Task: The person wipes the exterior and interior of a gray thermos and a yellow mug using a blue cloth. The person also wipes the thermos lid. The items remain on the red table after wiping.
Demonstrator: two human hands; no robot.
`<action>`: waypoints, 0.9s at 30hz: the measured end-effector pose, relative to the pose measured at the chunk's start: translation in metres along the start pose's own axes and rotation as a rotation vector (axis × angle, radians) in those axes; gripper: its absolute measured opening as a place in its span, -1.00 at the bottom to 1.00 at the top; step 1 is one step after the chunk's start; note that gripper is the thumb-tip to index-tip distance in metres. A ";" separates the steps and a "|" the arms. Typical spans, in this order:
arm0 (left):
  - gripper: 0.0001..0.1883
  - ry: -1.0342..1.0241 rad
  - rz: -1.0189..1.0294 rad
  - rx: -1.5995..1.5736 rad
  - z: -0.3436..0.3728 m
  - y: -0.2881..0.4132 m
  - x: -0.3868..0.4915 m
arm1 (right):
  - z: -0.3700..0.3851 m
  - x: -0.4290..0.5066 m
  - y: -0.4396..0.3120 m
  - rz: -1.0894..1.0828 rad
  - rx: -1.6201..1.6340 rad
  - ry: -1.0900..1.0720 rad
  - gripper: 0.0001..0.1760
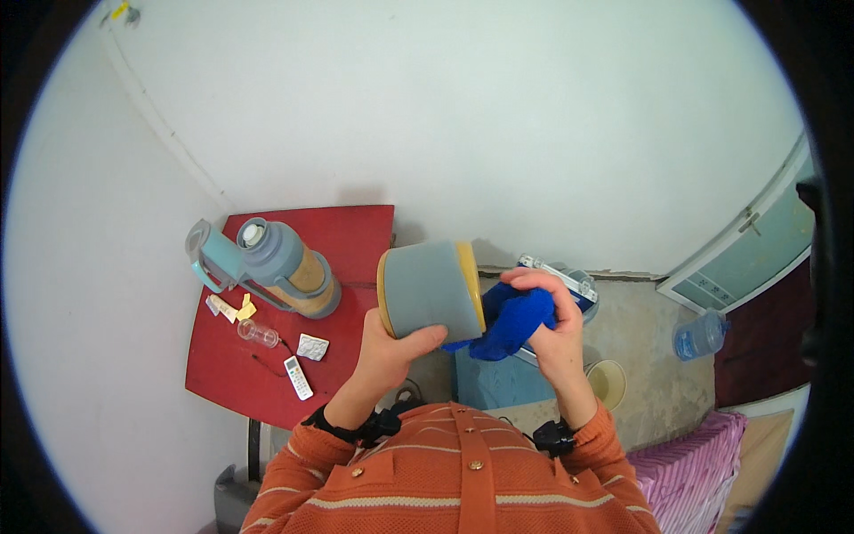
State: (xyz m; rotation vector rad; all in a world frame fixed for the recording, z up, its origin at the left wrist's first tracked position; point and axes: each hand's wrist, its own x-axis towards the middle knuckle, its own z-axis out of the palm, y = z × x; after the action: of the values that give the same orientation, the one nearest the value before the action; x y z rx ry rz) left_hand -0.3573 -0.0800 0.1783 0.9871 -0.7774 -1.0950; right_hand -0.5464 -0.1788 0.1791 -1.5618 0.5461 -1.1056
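My left hand (pixel 393 354) grips a grey cylindrical container (pixel 427 287) with yellow rims, tilted on its side in front of my chest. Its thumb lies on the grey wall; the other fingers are hidden beneath. In my right hand (pixel 557 334) is a bunched blue cloth (pixel 514 320), held by the container's right end. Part of the cloth shows under the container's lower edge. What is inside the container cannot be seen.
On the red table (pixel 353 247) at left stand a large grey vacuum flask (pixel 287 260), a light-blue jug (pixel 220 250), a clear cup (pixel 258 334), a blister pack (pixel 312 347) and a white remote control (pixel 298 378). A bucket (pixel 607 384) and a water bottle (pixel 699 336) are on the floor at right.
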 end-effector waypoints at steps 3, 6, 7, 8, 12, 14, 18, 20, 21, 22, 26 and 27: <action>-0.69 -0.047 0.044 0.141 0.001 -0.004 -0.002 | 0.002 0.004 -0.011 -0.054 -0.121 -0.109 -0.60; -0.69 -0.077 0.101 0.192 0.001 -0.002 -0.004 | 0.005 0.006 -0.020 -0.049 -0.203 -0.161 -0.60; -0.69 -0.083 0.109 0.218 0.001 0.000 -0.006 | 0.006 0.005 -0.021 -0.083 -0.212 -0.148 -0.61; -0.69 -0.090 0.120 0.260 0.001 0.003 -0.007 | 0.007 0.004 -0.023 -0.097 -0.235 -0.145 -0.62; -0.69 -0.139 0.167 0.444 0.000 0.014 -0.012 | 0.011 0.000 -0.024 -0.123 -0.228 -0.126 -0.66; -0.69 -0.163 0.225 0.505 0.002 0.015 -0.014 | 0.012 -0.001 -0.023 -0.109 -0.225 -0.112 -0.71; -0.71 -0.234 0.332 0.584 0.010 0.010 -0.016 | 0.012 0.005 -0.021 -0.128 -0.307 -0.065 -0.72; -0.72 -0.342 0.427 0.662 0.013 0.007 -0.017 | 0.013 0.008 -0.020 0.142 -0.188 0.030 -0.73; -0.72 -0.315 0.379 0.655 0.015 0.007 -0.017 | 0.012 0.010 -0.019 0.257 -0.131 0.088 -0.73; -0.72 -0.308 0.355 0.659 0.016 0.006 -0.017 | 0.018 0.009 -0.017 0.235 -0.129 0.115 -0.70; -0.72 -0.148 0.184 0.500 0.019 0.004 -0.015 | 0.031 0.004 -0.010 -0.159 -0.299 0.080 -0.62; -0.71 -0.137 0.180 0.489 0.019 0.003 -0.014 | 0.033 0.002 -0.008 -0.111 -0.243 0.069 -0.63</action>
State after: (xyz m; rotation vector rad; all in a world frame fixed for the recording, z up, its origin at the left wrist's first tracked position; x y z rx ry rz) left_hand -0.3773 -0.0708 0.1875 1.2278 -1.2597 -0.8366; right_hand -0.5189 -0.1619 0.1885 -1.7867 0.6663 -1.2158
